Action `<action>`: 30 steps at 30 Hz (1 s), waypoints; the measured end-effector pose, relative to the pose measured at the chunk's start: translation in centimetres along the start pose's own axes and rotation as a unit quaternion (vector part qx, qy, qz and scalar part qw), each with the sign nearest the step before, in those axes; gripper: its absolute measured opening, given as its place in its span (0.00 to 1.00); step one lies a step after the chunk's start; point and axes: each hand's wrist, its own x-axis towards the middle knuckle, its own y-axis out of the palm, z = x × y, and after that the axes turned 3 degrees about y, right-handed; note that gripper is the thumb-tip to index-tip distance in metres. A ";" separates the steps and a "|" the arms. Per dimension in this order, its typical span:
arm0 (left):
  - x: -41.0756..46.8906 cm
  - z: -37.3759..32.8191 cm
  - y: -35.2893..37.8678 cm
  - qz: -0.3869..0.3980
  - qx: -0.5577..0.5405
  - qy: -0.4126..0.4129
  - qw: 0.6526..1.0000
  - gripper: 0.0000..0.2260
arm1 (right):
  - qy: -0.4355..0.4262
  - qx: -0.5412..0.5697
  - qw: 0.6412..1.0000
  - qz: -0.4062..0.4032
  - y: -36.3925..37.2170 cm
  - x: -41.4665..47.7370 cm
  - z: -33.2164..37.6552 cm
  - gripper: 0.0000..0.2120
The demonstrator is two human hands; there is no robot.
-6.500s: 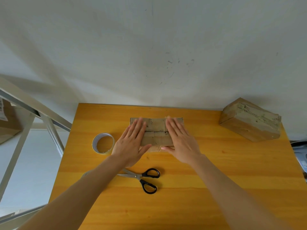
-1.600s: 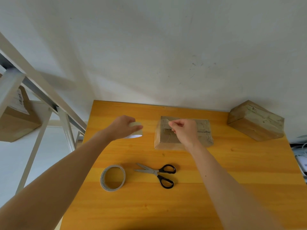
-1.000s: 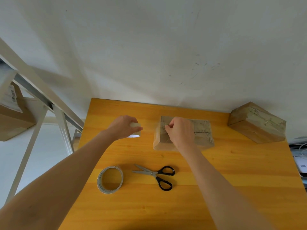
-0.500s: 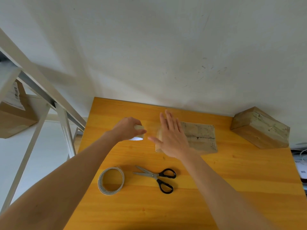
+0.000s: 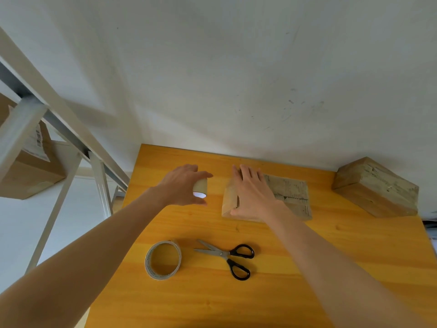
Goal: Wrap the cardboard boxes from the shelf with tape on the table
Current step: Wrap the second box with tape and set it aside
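Counter: yellow wood, set against white wall; all work things are carried on it. Shelf: pale metal frame at left, well apart from the work.

Box: lying flat at counter's far middle.
- Handling: judged light, prob. hollow. Card stiff across faces, softer at edges and seams, so denting poss. if pressed hard mid-face. Old tape on top likely slick; bare card grippier.
- Hold: best taken by two opposite short sides, or pinned from above near an edge while tape is drawn across.
- Look: low, oblong, brown, worn. Top covered w/ dull greyish tape strips, a dark seam seen along it. Left side face bare card.

Second box: far right corner, apart from the first, set askew. Same worn brown, taped top.

Third box: on shelf, white label; judged not yet wrapped.

Right hand: laid flat on left part of box top, fingers straight, thumb down at near-left corner. Nothing gripped; box only pressed.

Left hand: just left of box, fingers curled round tape roll. Whether roll touches counter cannot be told; no strand to box made out.

Spare tape roll: lying flat, front-left. Scissors: black handles, just beside it.
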 end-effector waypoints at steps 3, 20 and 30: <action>-0.1 0.1 -1.2 -0.045 0.062 0.001 0.997 0.32 | -0.006 0.045 0.998 -0.031 -1.5 -0.4 0.0 0.59; -0.4 -4.9 -2.7 -0.317 -0.185 -0.177 0.913 0.19 | 0.044 0.304 0.937 -0.165 -2.6 -5.2 -2.9 0.59; 0.4 -6.8 -4.3 -0.298 -0.254 -0.175 0.903 0.08 | 0.042 0.326 0.934 -0.137 -2.0 -6.0 -4.9 0.60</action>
